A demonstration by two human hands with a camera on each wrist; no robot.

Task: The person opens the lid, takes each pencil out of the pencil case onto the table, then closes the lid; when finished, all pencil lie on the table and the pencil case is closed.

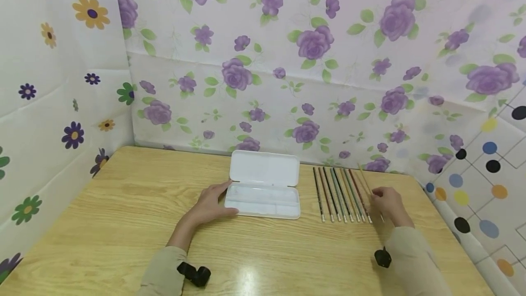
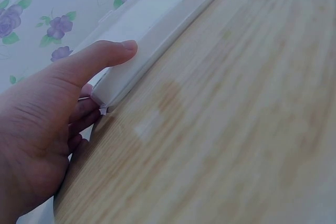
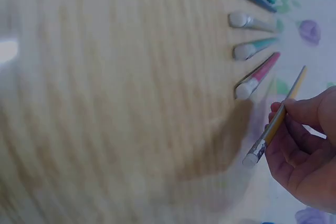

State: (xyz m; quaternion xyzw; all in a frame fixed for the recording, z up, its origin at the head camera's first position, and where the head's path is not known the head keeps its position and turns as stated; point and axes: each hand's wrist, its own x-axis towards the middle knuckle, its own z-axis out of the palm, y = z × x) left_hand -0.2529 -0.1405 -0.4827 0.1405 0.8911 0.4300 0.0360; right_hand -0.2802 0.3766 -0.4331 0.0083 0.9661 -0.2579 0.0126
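Observation:
An open white pencil case (image 1: 264, 187) lies in the middle of the wooden table (image 1: 123, 223). My left hand (image 1: 211, 204) holds its left front corner, the thumb lying on the case edge (image 2: 137, 61) and the fingers against its side. To the right a row of several pencils (image 1: 339, 194) lies side by side, their eraser ends (image 3: 242, 51) toward me. My right hand (image 1: 388, 203) pinches a yellow pencil (image 3: 274, 123) at the right end of the row, lifted slightly off the table.
Flowered sheets wall in the table at the back (image 1: 287, 81), left (image 1: 49, 104) and right (image 1: 485, 159). Bare wood stretches along the front and left of the table. Small black wrist-mounted cameras sit on both sleeves (image 1: 195, 273).

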